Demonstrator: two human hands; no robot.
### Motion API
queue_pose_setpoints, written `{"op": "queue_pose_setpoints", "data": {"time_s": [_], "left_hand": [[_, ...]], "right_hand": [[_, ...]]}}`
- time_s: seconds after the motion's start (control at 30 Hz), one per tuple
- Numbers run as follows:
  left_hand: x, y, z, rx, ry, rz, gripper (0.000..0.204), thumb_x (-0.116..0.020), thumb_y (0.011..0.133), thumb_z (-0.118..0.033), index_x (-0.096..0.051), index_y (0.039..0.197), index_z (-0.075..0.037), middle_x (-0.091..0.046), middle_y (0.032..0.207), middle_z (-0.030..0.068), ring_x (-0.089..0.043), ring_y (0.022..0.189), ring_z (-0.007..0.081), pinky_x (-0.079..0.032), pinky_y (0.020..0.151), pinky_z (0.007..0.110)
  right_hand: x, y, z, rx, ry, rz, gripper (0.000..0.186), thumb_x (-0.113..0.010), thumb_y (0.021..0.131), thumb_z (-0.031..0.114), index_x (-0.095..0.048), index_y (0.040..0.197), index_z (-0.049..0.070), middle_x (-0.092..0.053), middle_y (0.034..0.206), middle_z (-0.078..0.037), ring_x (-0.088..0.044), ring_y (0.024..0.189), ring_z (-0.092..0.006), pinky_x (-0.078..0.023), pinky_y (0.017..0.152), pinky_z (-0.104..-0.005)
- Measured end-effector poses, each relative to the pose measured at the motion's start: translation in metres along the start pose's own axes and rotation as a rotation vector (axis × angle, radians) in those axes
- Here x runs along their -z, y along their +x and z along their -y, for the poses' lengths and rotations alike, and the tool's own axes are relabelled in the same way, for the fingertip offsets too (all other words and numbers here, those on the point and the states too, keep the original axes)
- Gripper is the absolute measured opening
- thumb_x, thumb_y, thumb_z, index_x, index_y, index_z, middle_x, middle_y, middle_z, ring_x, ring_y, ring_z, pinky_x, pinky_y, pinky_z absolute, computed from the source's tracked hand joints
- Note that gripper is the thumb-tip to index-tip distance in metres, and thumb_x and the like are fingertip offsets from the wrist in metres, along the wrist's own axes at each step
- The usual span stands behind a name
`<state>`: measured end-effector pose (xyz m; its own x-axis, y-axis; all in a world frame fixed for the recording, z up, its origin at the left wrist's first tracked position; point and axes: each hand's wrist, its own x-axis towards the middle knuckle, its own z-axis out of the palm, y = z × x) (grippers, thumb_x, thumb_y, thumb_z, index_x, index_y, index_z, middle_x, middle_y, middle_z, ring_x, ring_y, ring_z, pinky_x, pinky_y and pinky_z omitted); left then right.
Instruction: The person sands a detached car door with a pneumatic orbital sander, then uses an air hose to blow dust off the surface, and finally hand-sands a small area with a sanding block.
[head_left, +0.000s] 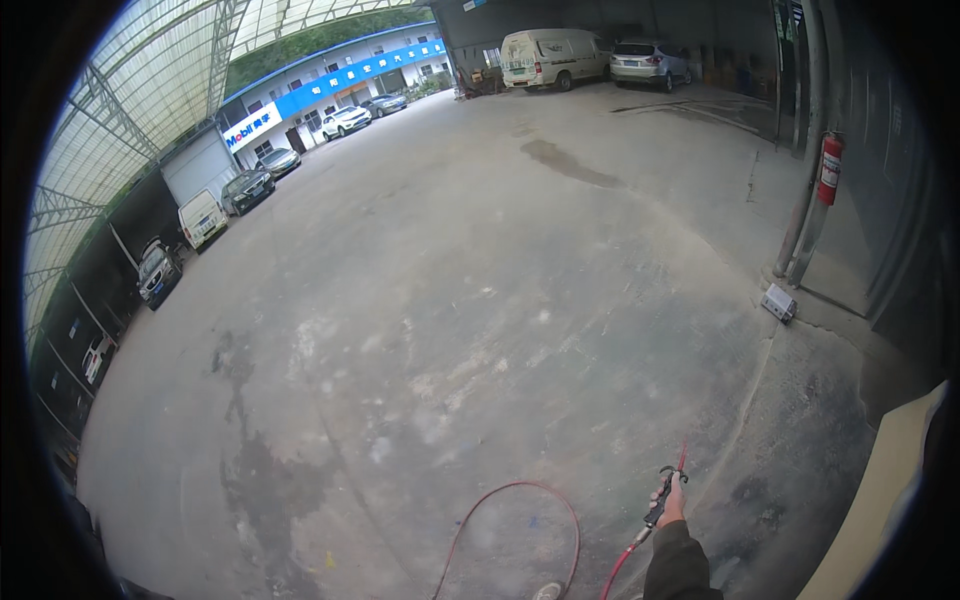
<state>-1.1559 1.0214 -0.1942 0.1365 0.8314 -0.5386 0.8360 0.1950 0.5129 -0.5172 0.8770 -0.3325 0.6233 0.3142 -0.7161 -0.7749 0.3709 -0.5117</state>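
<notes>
My right hand [674, 499] is closed around the dark handle of an air blow gun [655, 514], low in the picture right of the middle. The gun's thin red nozzle points up and away from me. From a metal fitting at its lower end runs a red hose [617, 570], which leaves the picture at the bottom edge. A loop of thin red hose [520, 485] also lies on the concrete floor [450, 300], left of the hand. My left hand is out of view.
A pale panel [890, 480] stands close on the right. Beyond it are a small grey box [778, 303] on the floor and a red fire extinguisher [829, 170] on a post. A white van [550, 58], a silver car [650, 65] and several more vehicles are parked farther off.
</notes>
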Motion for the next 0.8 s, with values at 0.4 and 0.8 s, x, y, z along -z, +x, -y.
{"op": "queue_pose_setpoints", "data": {"time_s": [0.4, 0.8], "left_hand": [[0.024, 0.009, -0.181, -0.576, -0.177, 0.019, 0.042, -0.068, 0.098, -0.036, -0.065, 0.070, -0.004, -0.056, 0.059, 0.0072, -0.049, 0.056, 0.0144, -0.042, 0.053, 0.036], [-0.067, -0.022, -0.300, -1.076, -0.264, 0.508, 0.038, -0.074, 0.094, -0.026, -0.058, 0.068, -0.002, -0.049, 0.054, 0.0066, -0.042, 0.052, 0.0131, -0.036, 0.050, 0.034]], "right_hand": [[0.269, -0.173, 0.057, 0.143, 0.006, -0.378, 0.049, -0.062, 0.096, 0.060, -0.047, 0.076, 0.018, -0.042, 0.058, 0.002, -0.042, 0.044, -0.0150, -0.034, 0.038, -0.0322], [0.366, -0.531, 0.184, 0.984, -0.823, -1.234, 0.031, -0.064, 0.100, 0.032, -0.069, 0.100, 0.001, -0.063, 0.069, -0.005, -0.048, 0.059, -0.0126, -0.041, 0.056, -0.0338]]}}
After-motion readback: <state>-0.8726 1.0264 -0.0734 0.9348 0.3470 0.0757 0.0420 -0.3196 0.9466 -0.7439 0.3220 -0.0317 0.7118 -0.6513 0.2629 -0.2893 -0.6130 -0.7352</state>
